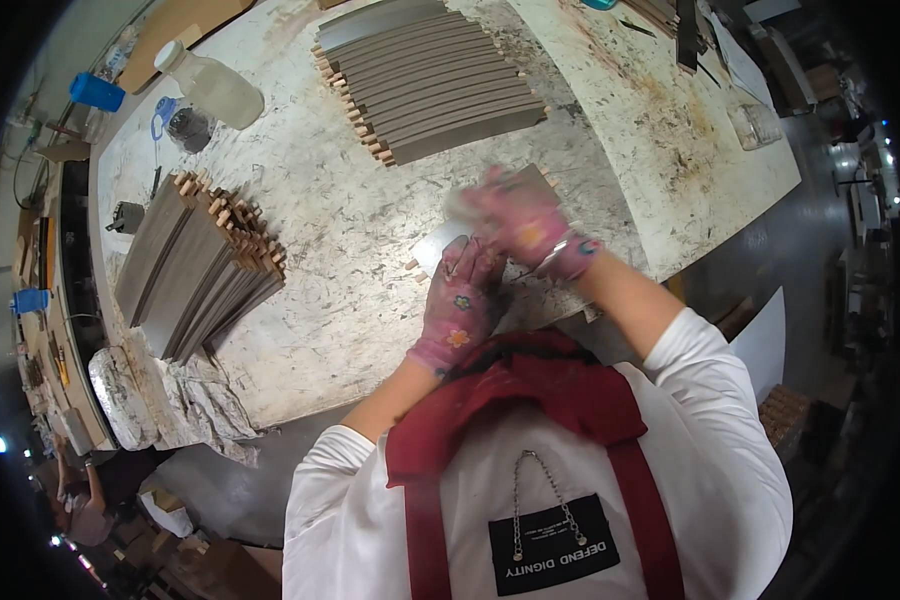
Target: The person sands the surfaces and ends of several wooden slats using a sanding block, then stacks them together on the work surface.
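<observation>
Close in front of me on the table lies a grey, shiny flat panel with small wooden pegs at its ends. My left hand, in a pink flowered glove with darkened fingers, rests on the panel's near side, its fingers stretched out. My right hand, gloved the same way, is over the panel and smeared by motion. Its fingers are bent around something pale and blurred that I cannot make out. Between and beneath the hands, much of the panel is hidden.
The stained white table bears a row of grey panels with wooden pegs at the back and a fanned stack at left. A cloudy bottle, a dark jar and a blue cup stand far left. Crumpled plastic hangs over the near-left edge.
</observation>
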### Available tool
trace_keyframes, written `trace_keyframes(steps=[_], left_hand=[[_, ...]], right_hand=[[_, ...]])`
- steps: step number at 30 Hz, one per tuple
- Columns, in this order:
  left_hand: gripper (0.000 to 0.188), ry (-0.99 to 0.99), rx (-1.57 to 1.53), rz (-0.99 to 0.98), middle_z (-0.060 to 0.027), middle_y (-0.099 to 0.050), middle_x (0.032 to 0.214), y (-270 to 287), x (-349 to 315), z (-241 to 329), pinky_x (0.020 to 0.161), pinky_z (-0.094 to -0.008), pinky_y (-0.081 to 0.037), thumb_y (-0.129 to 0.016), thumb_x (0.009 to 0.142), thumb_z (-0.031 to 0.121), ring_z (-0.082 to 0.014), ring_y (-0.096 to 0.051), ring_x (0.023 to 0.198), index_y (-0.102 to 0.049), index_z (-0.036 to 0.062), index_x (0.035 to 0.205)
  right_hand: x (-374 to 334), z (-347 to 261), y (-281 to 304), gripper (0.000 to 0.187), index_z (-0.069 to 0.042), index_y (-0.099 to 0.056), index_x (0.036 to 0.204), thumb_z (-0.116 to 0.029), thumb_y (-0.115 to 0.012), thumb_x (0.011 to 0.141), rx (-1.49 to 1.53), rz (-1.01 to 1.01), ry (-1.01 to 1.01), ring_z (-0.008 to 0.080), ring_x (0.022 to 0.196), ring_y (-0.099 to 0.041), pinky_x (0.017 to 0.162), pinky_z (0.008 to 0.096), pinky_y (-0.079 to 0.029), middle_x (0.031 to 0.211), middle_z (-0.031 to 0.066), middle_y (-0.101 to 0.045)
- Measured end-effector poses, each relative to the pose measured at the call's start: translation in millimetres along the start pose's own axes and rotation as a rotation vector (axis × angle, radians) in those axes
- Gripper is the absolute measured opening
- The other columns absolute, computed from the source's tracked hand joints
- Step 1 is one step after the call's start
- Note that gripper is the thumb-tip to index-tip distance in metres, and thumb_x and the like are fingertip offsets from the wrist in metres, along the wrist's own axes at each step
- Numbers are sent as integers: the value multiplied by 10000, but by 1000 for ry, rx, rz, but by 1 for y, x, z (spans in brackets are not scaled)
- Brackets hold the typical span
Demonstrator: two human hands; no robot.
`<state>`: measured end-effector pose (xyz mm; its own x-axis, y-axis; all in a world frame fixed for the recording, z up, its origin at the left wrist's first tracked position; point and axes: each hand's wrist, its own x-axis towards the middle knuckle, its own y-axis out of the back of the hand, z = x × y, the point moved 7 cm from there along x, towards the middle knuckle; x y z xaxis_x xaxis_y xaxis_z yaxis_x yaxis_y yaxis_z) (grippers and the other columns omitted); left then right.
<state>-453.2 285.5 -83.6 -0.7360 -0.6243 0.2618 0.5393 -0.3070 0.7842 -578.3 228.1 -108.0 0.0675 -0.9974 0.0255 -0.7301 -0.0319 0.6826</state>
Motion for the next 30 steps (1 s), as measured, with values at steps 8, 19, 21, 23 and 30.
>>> trace_keyframes(steps=[8,19,21,23,30], left_hand=[[572,-117,86,53,-143,-475,1364,-35,-1,-2,1063,-508,-369,-675,772,268,-345,-446,1272,-550,50,1286],[615,27,-55,-97,-162,-540,1338,-42,0,9,1096,-481,-347,-632,828,460,-330,-491,1265,-568,79,1307],[640,-48,79,6,-176,-526,1336,-36,6,13,1099,-492,-339,-645,815,466,-359,-463,1278,-562,71,1312],[678,-79,127,18,-178,-493,1357,-36,9,13,1117,-509,-306,-658,798,475,-369,-415,1308,-544,68,1328],[803,79,-23,5,-212,-476,1361,-5,-6,-16,1141,-484,-287,-788,708,371,-406,-394,1321,-475,-12,1341]], right_hand=[[-15,20,123,341,-103,-646,1153,-215,-670,833,-377,109,-30,343,941,-634,826,398,-521,1036,158,-599],[9,-100,-23,299,-175,-660,1089,-135,-643,793,-361,-539,745,307,918,-627,779,400,-531,1028,126,-581],[32,-100,-22,291,-185,-661,1084,-133,-639,798,-403,-489,670,302,915,-630,768,397,-536,1022,127,-581],[61,-90,-18,282,-174,-659,1096,-179,-656,814,-577,-373,503,323,910,-626,768,407,-528,1046,145,-568],[27,-55,38,339,-99,-652,1169,-216,-676,852,123,6,234,321,1086,-596,950,393,-479,1165,149,-618]])
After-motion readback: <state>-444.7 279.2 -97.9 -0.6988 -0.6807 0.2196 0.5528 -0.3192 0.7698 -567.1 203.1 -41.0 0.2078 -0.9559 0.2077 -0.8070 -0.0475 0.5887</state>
